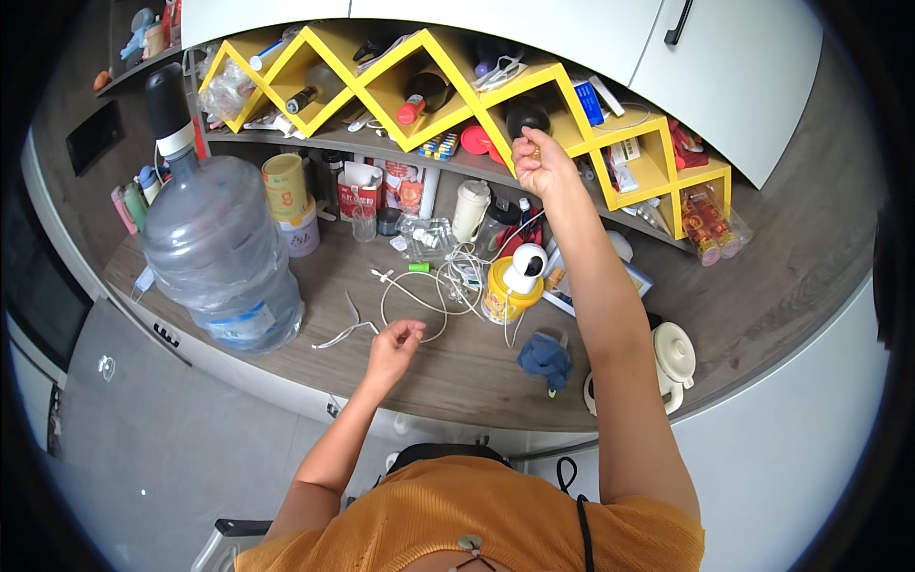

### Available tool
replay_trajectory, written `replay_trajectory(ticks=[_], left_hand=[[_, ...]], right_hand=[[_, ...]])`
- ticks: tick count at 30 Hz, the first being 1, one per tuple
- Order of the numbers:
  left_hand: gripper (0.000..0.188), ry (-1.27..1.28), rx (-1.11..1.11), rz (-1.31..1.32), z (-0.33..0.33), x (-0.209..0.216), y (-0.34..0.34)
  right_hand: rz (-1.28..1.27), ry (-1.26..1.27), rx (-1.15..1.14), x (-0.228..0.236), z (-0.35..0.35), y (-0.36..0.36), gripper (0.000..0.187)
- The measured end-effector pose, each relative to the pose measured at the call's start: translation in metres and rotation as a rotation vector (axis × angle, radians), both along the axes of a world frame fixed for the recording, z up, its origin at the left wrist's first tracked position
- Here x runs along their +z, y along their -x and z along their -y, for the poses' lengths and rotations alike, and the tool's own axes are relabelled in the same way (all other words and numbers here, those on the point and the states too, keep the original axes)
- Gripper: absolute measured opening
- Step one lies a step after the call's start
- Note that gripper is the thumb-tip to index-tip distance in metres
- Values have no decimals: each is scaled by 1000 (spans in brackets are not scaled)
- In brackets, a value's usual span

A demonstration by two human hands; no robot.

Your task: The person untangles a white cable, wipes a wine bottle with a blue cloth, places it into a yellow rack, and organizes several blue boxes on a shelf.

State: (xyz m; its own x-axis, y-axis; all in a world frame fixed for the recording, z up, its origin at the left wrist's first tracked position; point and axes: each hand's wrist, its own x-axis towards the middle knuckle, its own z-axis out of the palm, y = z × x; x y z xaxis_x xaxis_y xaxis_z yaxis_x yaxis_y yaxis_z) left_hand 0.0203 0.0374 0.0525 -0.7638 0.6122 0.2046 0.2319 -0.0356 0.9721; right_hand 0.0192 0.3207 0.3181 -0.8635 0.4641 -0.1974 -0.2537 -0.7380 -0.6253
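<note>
Up at the far side goes the right hand (541, 164), fingers curled at the yellow zigzag shelf (424, 141); whether they grip anything, I cannot tell. The dark round object (527, 115) sits in a shelf compartment just beyond those fingertips, and contact can't be made out from here. Down nearer, the left hand (395, 351) hovers over the wooden counter (457, 367), fingers loosely bent, gap narrow, nothing visible between them. The white cable (384, 303) loops just beyond it, running right toward the yellow tub (502, 296), with the white camera (524, 268) on top. Right of the left hand, well apart, lies the crumpled blue cloth (545, 360); the big clear water jug (214, 253) stands far left.
</note>
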Motion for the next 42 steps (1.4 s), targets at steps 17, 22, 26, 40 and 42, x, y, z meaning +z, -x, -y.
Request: replay_trajectory(ticks=[17,22,26,40,42], left_hand=[[16,-34,-29,-21,-2,4,-14],[17,-39,-53,-35,-5,4,-17],[17,-38,-71,-27,-8,7,-20],[20,-84,-137,-6,-28,16,-22],[21,-96,-146,-12,-35,20,-21]], right_hand=[[-60,22,112,6,46,-56,15],[-69,17,135,3,68,-74,14],[-88,-68,106,-10,80,-83,12],[-99,-271,70,-62,125,-163,19],[-58,-303,74,-66,133,-180,21]])
